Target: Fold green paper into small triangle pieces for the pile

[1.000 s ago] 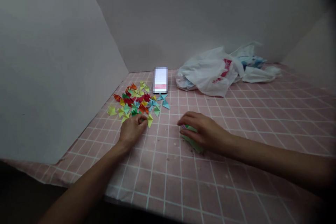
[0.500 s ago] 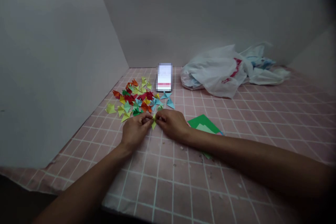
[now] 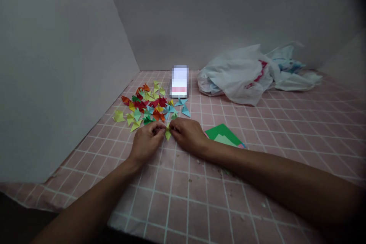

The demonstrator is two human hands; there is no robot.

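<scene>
Between my two hands is a small folded yellow paper (image 3: 168, 134), its pointed end toward me. My left hand (image 3: 148, 137) pinches its left side with thumb and forefinger. From the other side, my right hand (image 3: 187, 133) pinches it too, with the fingers curled and partly hidden. Just beyond the hands lies a cluster of small origami pieces (image 3: 158, 102) in red, orange, yellow, green and light blue. A stack of coloured paper squares (image 3: 224, 134), green on top, rests beside my right forearm, which covers its near part.
A phone (image 3: 179, 81) with a lit, blurred screen stands behind the origami. White plastic bags (image 3: 237, 74) lie crumpled at the back right. Small scraps (image 3: 190, 180) dot the pink checked tablecloth (image 3: 200, 206). Pale walls (image 3: 71, 65) rise at the left and back.
Both hands keep their pinch on the yellow paper, with barely any movement. The view has shifted slightly, and my right forearm now sits a little lower over the paper stack.
</scene>
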